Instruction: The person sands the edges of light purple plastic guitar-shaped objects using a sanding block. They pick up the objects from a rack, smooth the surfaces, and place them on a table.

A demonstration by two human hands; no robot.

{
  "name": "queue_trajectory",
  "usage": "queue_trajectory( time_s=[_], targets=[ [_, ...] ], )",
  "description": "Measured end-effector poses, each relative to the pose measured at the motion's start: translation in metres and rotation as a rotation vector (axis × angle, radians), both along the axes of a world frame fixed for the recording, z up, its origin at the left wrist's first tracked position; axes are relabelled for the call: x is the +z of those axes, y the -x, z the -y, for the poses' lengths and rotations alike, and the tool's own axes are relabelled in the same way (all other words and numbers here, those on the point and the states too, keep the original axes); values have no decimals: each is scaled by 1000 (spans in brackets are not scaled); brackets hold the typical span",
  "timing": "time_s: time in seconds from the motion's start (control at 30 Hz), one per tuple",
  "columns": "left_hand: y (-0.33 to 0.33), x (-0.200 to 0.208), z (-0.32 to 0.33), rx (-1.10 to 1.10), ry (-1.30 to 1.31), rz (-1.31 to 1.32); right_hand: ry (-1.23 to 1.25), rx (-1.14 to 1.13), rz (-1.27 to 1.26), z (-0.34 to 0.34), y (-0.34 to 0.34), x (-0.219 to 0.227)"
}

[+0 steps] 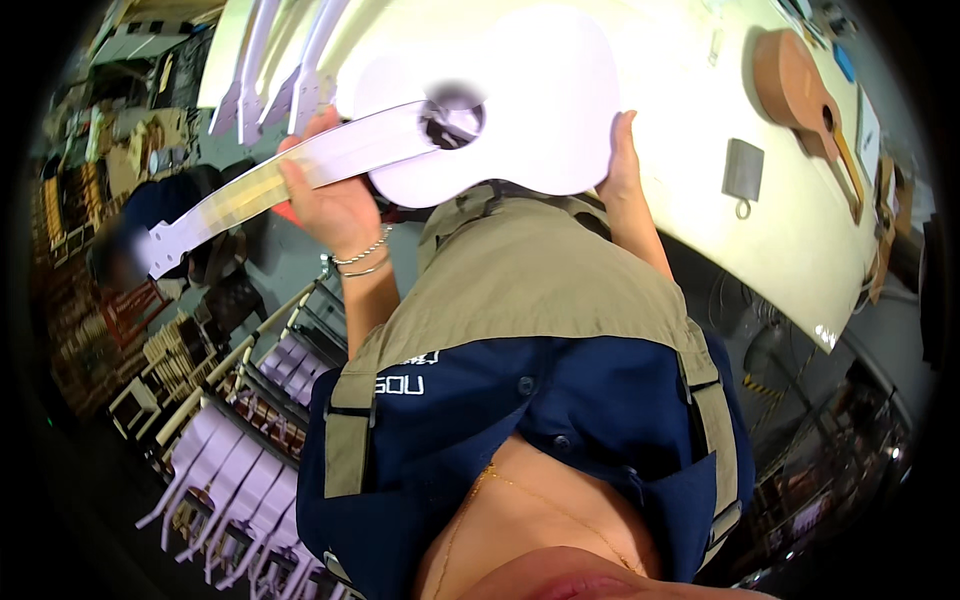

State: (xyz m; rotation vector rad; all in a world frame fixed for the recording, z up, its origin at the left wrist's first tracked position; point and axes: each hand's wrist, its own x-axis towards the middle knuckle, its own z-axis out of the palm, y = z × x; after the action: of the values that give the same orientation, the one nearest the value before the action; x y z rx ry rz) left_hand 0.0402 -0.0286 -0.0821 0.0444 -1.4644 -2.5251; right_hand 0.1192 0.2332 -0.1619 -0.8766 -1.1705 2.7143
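While the neck of a pale lilac guitar is gripped by the left hand, with the thumb laid over its front and fingers seen past its far edge, the right-hand end of the body is touched by the right hand. The right thumb is pointed away along the rim; since the other fingers are hidden, whether they are closed cannot be told. The guitar is held face up at the near edge of a cream worktop, in front of a khaki apron, its headstock pointed to the lower left. Several loose lilac necks are laid at the worktop's left end. Farther right, a grey block with a ring and a small brown guitar are seen.
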Motion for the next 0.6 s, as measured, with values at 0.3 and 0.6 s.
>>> queue_trajectory(
  time_s=[0.3,0.6],
  targets=[
    [26,3,6,28,-3,130,-128,45,-1,2,10,34],
    [21,32,-17,-16,52,90,-6,-51,55,-3,11,24]
  ],
)
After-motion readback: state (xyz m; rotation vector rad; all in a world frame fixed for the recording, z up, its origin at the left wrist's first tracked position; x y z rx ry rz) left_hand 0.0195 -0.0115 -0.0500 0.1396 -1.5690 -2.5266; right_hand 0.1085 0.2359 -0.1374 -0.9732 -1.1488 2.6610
